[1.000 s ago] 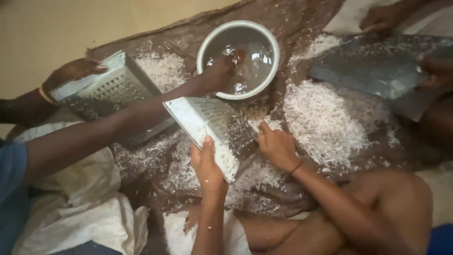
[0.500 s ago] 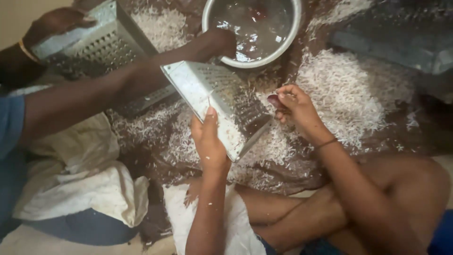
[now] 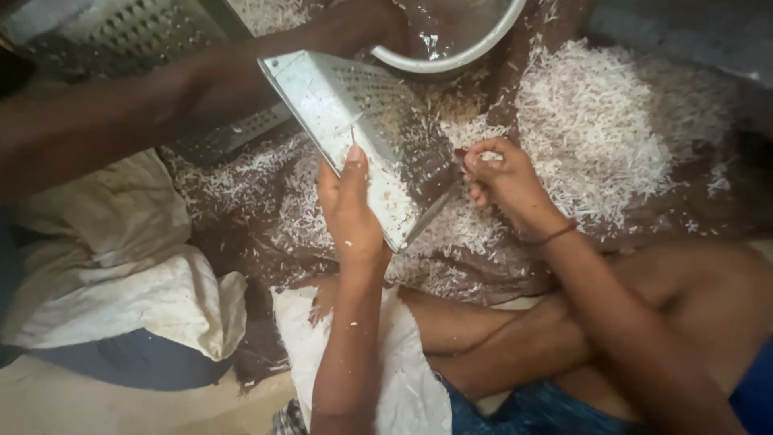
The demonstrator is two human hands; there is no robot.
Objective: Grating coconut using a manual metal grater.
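The left hand point(image 3: 348, 201) is closed around the near edge of a metal grater point(image 3: 366, 137), which leans tilted at the middle of the scene. Just right of it, the right hand point(image 3: 503, 179) pinches a small white piece point(image 3: 485, 157) in curled fingers. White shreds point(image 3: 600, 129) lie heaped on the brown cloth point(image 3: 241, 201) to the right; a metal bowl point(image 3: 451, 36) sits farther off.

Beyond my grip, I see a metal bowl point(image 3: 475, 56) of water. A white shredded heap point(image 3: 596, 137) lies right of it, crumpled white cloth point(image 3: 121, 266) left, and another person's arm point(image 3: 161, 97) reaches across above.
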